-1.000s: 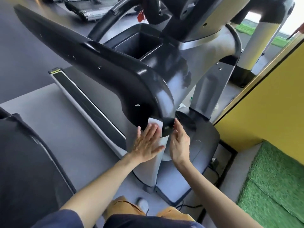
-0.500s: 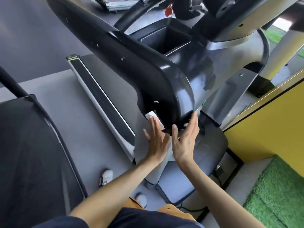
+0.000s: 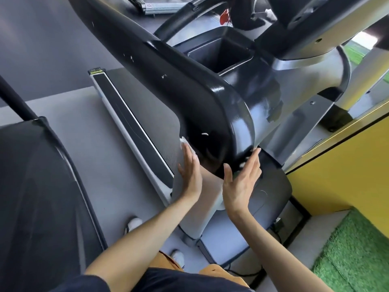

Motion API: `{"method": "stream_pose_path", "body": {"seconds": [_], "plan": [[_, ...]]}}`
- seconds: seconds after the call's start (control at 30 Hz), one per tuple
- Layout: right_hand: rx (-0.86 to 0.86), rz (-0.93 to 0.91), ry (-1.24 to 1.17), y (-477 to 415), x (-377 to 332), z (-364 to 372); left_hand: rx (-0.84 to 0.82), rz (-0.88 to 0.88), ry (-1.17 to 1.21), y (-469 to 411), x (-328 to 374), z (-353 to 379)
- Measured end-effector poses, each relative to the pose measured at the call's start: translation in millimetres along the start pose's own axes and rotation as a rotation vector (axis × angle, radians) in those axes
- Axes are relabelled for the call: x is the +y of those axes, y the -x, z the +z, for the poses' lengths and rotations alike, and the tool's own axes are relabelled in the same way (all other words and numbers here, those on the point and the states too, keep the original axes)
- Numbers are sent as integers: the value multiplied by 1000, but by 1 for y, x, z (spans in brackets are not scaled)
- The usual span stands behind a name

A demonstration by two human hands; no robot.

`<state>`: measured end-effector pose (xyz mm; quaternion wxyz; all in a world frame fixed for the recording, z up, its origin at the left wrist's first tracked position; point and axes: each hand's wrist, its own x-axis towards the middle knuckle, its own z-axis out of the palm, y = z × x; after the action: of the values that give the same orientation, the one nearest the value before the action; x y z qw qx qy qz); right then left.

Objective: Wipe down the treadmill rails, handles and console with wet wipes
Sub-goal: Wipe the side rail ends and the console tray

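Left hand (image 3: 190,175): fingers straight, together, flat on wet wipe (image 3: 184,144), pressing it against lower curve of black handrail (image 3: 189,98), frame centre; only white edge of wipe shows above fingertips.
Right hand (image 3: 242,184): fingers straight, slightly spread, tips touching handrail end just right of left hand.
Console bin (image 3: 223,53), upper centre: rectangular recess, interior in shadow, contents cannot tell.
Deck side rail (image 3: 130,123) left of hands.

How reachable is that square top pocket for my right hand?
Probably yes: the right hand lies open against the black handrail; the pocket opens upward beyond it, so the hand must round the rail's bend.
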<state>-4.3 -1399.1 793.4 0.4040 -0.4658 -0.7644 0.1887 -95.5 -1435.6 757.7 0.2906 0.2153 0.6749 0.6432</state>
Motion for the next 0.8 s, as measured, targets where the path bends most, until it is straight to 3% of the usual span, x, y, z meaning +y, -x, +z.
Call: {"method": "stream_pose_path", "body": {"seconds": [0.2, 0.3, 0.5, 0.53, 0.67, 0.73, 0.8], "plan": [[10, -2, -13, -1, 2, 2, 30, -292, 185, -91, 24, -30], [18, -7, -36, -2, 2, 1, 90, -45, 166, -64, 32, -10], [28, -49, -5, -2, 8, 4, -49, 465, -328, -7, -3, -5], [30, -54, -4, -3, 9, 4, -33, 485, -336, -21, -1, -10], [32, -67, -4, -3, 9, 4, 58, 237, -213, -55, 34, -10], [32, -77, -1, -3, 9, 3, 90, 365, -334, -39, 33, 1], [28, -77, 2, -4, 9, 2, 13, 626, -503, -15, 9, 7]]}}
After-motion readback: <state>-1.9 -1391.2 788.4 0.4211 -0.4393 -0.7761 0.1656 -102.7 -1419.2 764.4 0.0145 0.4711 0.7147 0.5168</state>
